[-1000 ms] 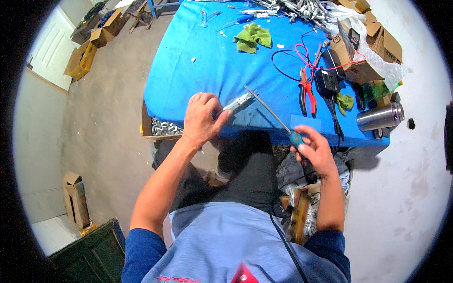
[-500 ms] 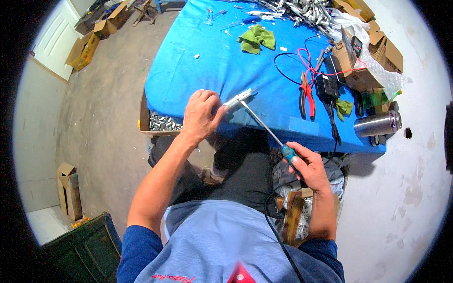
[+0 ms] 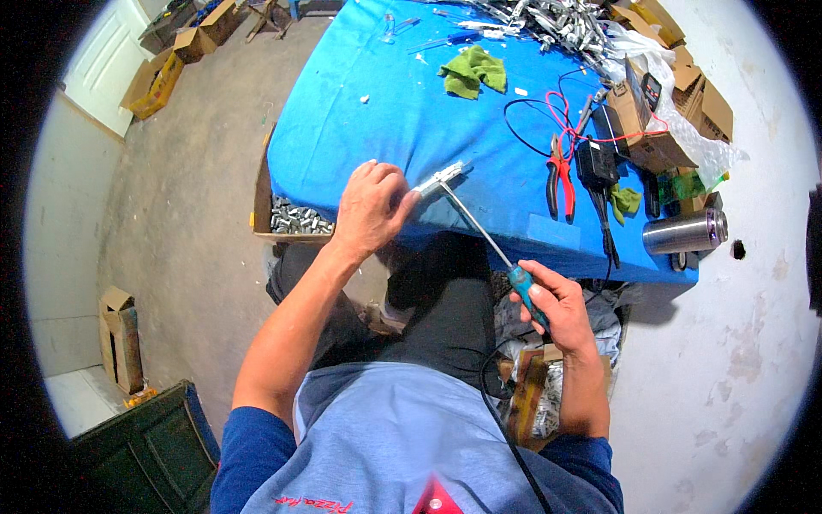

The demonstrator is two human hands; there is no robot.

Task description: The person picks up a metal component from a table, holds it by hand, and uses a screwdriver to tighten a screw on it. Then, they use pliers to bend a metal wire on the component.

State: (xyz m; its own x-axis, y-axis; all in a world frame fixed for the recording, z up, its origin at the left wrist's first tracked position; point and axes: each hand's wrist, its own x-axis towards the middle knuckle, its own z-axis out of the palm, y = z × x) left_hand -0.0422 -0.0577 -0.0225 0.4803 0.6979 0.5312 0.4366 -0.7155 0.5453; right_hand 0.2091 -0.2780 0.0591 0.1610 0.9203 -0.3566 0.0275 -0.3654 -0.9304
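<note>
My left hand (image 3: 374, 204) is closed around one end of a slim whitish-metal part (image 3: 438, 178), held over the near edge of the blue-covered table. The part's far end sticks out to the right of my fingers. In my right hand (image 3: 556, 304) is a screwdriver (image 3: 484, 232) with a teal handle and a long steel shaft. Its shaft slants up and left, and the tip meets the part near its far end. What exactly the tip touches is too small to make out.
On the blue table (image 3: 342, 128) lie a green cloth (image 3: 473, 72), red-handled pliers (image 3: 561, 182), a black power adapter (image 3: 597, 163) with cables, and a steel tumbler (image 3: 685, 231). A heap of metal parts (image 3: 565, 30) sits far back. A box of small metal pieces (image 3: 297, 218) stands left.
The view has shifted slightly. Both hands keep their grips, and the screwdriver tip stays against the metal part.
</note>
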